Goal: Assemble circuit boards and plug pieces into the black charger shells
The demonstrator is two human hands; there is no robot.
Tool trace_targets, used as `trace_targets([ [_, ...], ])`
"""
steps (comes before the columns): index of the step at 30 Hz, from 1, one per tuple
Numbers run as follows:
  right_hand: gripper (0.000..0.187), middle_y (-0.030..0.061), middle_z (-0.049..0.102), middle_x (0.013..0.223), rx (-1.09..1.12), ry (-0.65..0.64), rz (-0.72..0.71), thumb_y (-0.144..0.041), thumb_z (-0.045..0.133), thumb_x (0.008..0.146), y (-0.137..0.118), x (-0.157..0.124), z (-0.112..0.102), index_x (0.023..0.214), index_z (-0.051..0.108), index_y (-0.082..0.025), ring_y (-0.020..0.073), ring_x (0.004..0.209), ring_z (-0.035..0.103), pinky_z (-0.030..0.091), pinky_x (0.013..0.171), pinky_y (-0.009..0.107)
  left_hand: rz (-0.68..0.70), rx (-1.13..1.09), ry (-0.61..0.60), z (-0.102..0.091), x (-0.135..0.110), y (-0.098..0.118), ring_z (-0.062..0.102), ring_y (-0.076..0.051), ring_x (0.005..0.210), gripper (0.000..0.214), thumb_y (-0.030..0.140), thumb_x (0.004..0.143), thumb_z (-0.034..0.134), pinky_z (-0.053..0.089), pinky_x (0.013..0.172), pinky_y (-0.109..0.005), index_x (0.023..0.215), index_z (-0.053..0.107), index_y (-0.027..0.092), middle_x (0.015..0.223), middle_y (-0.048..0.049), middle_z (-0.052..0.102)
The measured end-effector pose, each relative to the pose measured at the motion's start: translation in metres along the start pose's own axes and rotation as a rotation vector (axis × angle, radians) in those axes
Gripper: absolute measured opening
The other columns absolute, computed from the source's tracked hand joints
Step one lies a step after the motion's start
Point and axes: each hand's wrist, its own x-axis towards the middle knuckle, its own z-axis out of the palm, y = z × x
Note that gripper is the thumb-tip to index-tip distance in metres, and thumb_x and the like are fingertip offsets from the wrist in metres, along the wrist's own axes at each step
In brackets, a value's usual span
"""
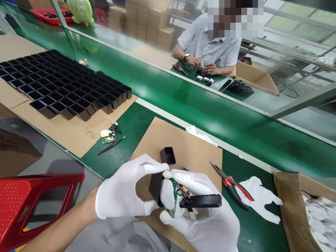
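Both my hands wear white gloves and meet low in the middle. My left hand [126,192] is closed on a black plastic housing [160,171], its open end up. My right hand [202,217] grips a green circuit board [175,190] with red wires and a black end cap [203,201] with metal prongs. The board's edge sits at the housing's side. Under my hands lies a brown cardboard sheet [183,147].
Red-handled pliers [232,185] and a spare white glove [259,199] lie to the right. Another circuit board [109,136] and tweezers [110,146] lie to the left, beyond them rows of black housings [63,87]. A person opposite handles small white parts. Red stool [31,203] at lower left.
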Motion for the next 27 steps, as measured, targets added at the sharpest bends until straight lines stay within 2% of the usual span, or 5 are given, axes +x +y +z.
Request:
trace_targets([
  [4,0.067,0.0076,0.079,0.121,-0.005,0.039,-0.006,-0.033,0.102,0.075,-0.0024,-0.0006,0.0025,0.136,0.074,-0.037,0.0352,0.112,0.081,0.073,0.097,0.049,-0.005,0.021,0.004,-0.0016,-0.0003,0.0008,0.076,-0.023,0.117,0.079,0.012,0.075,0.084,0.064,0.101,-0.035,0.149,0.059,0.028,0.13,-0.0065,0.073],
  [8,0.068,0.0083,0.076,0.12,0.023,0.033,-0.003,-0.04,0.098,0.08,-0.0053,-0.0004,0.0042,0.141,0.069,-0.037,0.0343,0.111,0.08,0.075,0.09,0.048,-0.011,0.003,0.009,-0.0025,-0.0008,0.0017,0.077,-0.023,0.114,0.081,0.011,0.073,0.086,0.064,0.1,-0.034,0.148,0.059,0.029,0.128,-0.0056,0.073],
  [14,0.069,0.0078,0.074,0.124,-0.024,-0.026,-0.037,-0.029,0.095,0.084,-0.0049,-0.0018,0.0002,0.146,0.066,-0.035,0.0313,0.111,0.081,0.074,0.093,0.044,-0.017,0.002,0.013,-0.0044,-0.0004,0.0044,0.077,-0.024,0.113,0.081,0.011,0.072,0.086,0.065,0.098,-0.035,0.147,0.06,0.029,0.126,-0.0059,0.074],
  [18,0.066,0.0069,0.077,0.123,-0.078,-0.02,-0.026,-0.032,0.096,0.083,-0.0043,-0.0027,-0.0018,0.143,0.069,-0.036,0.0329,0.112,0.081,0.074,0.094,0.045,-0.013,0.015,0.018,-0.0058,0.0,0.0048,0.077,-0.025,0.114,0.081,0.012,0.072,0.086,0.065,0.097,-0.036,0.146,0.06,0.029,0.128,-0.0064,0.075],
  [27,0.061,0.0055,0.08,0.117,-0.141,-0.003,-0.052,-0.035,0.098,0.078,-0.0059,0.0029,-0.001,0.134,0.074,-0.04,0.0362,0.102,0.083,0.076,0.079,0.046,-0.002,0.042,0.024,-0.0055,-0.0027,0.0018,0.077,-0.025,0.114,0.081,0.013,0.073,0.085,0.065,0.097,-0.036,0.147,0.059,0.03,0.13,-0.0065,0.073],
])
